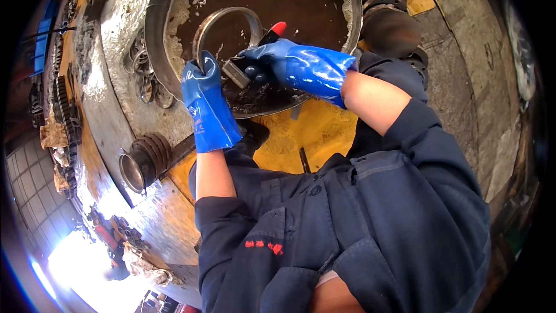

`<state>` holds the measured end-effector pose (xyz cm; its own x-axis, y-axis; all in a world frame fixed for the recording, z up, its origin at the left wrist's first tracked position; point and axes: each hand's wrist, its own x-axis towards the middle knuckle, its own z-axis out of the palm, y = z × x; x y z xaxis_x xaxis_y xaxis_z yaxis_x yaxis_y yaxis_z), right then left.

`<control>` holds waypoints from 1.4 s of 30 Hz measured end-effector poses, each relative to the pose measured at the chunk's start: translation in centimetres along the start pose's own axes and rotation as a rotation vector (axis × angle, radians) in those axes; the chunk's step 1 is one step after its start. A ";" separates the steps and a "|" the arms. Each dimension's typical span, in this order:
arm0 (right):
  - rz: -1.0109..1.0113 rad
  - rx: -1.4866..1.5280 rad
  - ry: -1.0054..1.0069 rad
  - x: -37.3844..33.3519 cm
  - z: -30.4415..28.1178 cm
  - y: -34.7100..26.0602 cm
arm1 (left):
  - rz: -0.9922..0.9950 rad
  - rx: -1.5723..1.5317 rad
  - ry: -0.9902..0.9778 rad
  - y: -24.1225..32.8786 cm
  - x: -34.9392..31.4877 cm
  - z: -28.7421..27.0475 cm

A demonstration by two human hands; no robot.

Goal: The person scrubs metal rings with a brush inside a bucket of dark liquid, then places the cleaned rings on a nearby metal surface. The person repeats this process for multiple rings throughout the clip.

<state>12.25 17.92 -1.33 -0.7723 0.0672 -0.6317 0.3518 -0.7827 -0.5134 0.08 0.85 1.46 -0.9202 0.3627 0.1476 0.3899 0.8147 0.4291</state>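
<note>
My left hand (204, 95), in a blue rubber glove, grips the near left edge of a wide metal ring (253, 26). The ring stands tilted over a round metal basin (155, 40) of dark brown, frothy liquid. My right hand (292, 65), gloved the same way, is closed round a hand tool (279, 28) with a red-tipped black handle. Beside those fingers, low inside the ring, shows a flat, rectangular metal block (236, 74); it looks like the tool's head, though the glove hides the join.
Several thin metal rings (145, 90) lie left of the basin. A stack of ringed metal parts (145, 162) rests nearer on the left. Dark round discs (385, 0) are piled against the basin's right side. Yellow flooring (324, 133) shows between my legs.
</note>
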 end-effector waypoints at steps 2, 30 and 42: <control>0.106 0.111 0.008 -0.6 1.1 -0.9 | -0.048 -0.038 -0.003 -0.4 0.1 0.3; -0.695 -1.300 0.515 -3.4 0.2 -4.5 | 0.052 -0.130 0.044 -0.4 1.3 -2.4; -0.632 -1.600 0.326 -1.3 0.1 -3.2 | 0.082 -0.396 -0.486 0.4 0.8 -2.4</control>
<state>12.04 20.30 1.17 -0.9265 0.3617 -0.1036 0.3492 0.7242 -0.5946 -0.56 0.42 3.90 -0.7305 0.6568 -0.1872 0.3304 0.5797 0.7448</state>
